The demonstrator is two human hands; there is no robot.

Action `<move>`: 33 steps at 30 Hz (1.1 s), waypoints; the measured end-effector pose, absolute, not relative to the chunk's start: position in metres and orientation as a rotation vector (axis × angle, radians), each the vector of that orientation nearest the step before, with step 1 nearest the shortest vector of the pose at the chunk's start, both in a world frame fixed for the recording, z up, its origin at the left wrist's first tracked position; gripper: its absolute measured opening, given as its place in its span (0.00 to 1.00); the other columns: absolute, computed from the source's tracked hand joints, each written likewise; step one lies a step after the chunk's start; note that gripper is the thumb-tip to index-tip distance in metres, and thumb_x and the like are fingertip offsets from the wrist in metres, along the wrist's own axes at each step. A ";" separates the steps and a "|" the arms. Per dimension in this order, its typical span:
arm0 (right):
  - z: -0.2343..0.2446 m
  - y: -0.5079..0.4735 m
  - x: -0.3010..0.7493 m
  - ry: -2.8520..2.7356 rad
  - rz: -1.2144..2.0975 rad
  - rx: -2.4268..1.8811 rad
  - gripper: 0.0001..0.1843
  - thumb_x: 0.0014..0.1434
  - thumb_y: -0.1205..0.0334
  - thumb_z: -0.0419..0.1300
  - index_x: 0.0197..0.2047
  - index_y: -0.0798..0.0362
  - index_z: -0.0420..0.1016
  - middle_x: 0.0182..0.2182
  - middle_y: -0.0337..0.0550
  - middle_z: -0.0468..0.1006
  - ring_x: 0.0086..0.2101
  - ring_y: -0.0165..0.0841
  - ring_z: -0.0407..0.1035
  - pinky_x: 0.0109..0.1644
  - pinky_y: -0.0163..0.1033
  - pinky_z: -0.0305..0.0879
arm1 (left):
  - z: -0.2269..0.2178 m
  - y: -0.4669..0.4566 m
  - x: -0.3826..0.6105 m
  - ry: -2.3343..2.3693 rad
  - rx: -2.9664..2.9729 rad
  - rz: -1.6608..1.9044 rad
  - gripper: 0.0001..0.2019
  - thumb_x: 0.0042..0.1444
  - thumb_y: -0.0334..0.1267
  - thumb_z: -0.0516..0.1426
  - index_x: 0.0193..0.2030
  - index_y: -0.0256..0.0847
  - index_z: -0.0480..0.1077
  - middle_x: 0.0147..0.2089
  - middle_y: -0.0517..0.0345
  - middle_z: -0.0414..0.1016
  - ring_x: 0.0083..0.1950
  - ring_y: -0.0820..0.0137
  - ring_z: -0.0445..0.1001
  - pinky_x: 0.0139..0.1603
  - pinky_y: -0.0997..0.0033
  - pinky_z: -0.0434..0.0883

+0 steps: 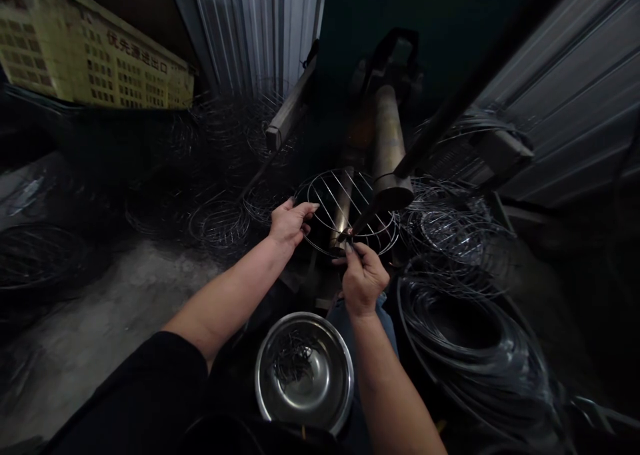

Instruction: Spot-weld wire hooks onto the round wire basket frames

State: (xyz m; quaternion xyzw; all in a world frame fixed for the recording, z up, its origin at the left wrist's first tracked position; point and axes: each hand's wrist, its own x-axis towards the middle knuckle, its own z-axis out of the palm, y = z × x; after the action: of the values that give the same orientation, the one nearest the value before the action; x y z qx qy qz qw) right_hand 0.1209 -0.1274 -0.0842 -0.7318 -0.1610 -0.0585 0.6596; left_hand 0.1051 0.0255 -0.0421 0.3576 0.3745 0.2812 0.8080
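Many dk. bits (293, 358) in metal bowl (325, 392); L grip (290, 223) pinching wire rack (327, 193), R grip (365, 280) pinched, hold unclear.

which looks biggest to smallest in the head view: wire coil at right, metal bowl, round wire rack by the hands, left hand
1. Wire coil
2. Metal bowl and round wire rack: similar widths, so not ranked
3. Left hand

A yellow crate (107, 62) (red lettering (137, 52) on its side) sits upper left; corrugated metal sheeting (260, 28) stands nearby.
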 end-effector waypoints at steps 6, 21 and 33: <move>-0.085 -0.125 0.123 -0.330 -0.079 -1.603 0.13 0.54 0.55 0.61 0.37 0.56 0.76 0.20 0.35 0.76 0.19 0.32 0.73 0.26 0.35 0.67 | -0.045 0.027 0.108 0.803 0.803 0.608 0.19 0.31 0.31 0.66 0.30 0.40 0.62 0.24 0.65 0.66 0.24 0.79 0.63 0.20 0.80 0.51; -0.083 -0.146 0.134 -0.282 -0.010 -1.575 0.20 0.47 0.51 0.67 0.39 0.56 0.80 0.27 0.40 0.80 0.21 0.30 0.70 0.27 0.37 0.69 | -0.056 -0.029 0.019 0.620 0.592 0.768 0.23 0.43 0.39 0.67 0.46 0.48 0.65 0.39 0.63 0.66 0.36 0.76 0.71 0.37 0.74 0.71; -0.114 -0.194 0.063 -0.807 0.231 -2.018 0.11 0.55 0.57 0.61 0.40 0.50 0.81 0.36 0.45 0.82 0.35 0.38 0.76 0.42 0.41 0.72 | -0.043 0.074 0.057 0.768 0.976 0.748 0.19 0.38 0.45 0.68 0.34 0.37 0.71 0.28 0.61 0.70 0.24 0.78 0.64 0.22 0.78 0.57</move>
State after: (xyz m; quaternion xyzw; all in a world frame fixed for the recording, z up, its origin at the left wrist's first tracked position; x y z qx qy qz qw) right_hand 0.0625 -0.1941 -0.1142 -0.8198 -0.3277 0.0937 0.4602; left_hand 0.0568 0.0744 -0.0431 0.4462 0.3513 0.3422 0.7486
